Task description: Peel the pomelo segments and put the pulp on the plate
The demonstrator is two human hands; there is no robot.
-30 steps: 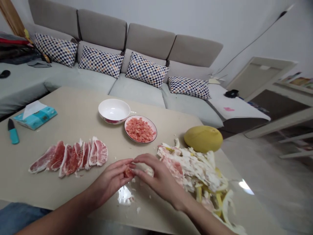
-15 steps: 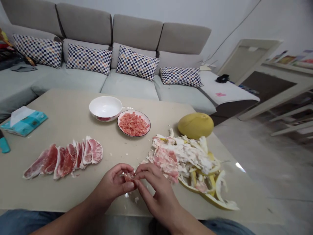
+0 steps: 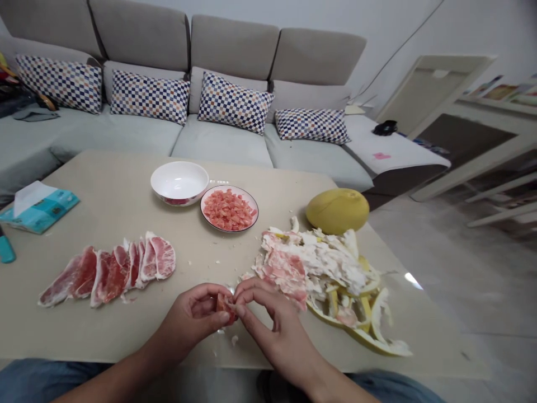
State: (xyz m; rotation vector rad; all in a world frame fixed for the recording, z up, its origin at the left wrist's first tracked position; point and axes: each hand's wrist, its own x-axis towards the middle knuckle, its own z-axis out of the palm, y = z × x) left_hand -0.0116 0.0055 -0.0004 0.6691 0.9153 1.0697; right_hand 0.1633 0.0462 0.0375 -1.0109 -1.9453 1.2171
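Note:
My left hand [image 3: 193,316] is closed around a piece of pink pomelo flesh [image 3: 225,307], near the table's front edge. My right hand [image 3: 272,322] meets it there, thumb and forefinger pinching the membrane at the piece's edge. To the left lies a row of pomelo segments [image 3: 111,271], their pale skin still around red flesh. Beyond the hands stands a dark-rimmed plate [image 3: 253,223] heaped with small pink pulp pieces [image 3: 229,209]. A pile of white and yellow peel and membrane scraps [image 3: 321,263] spreads right of my right hand.
A whole yellow pomelo [image 3: 338,210] sits behind the scraps. A white bowl [image 3: 179,179] stands beside the plate. At the far left are a tissue pack [image 3: 39,207] and a knife's teal handle [image 3: 5,249]. A sofa [image 3: 222,143] runs along the table's far side.
The view has swung right and steadied. My left fingers have curled from flat to closed around the pomelo piece, and my right fingertips have moved onto its edge.

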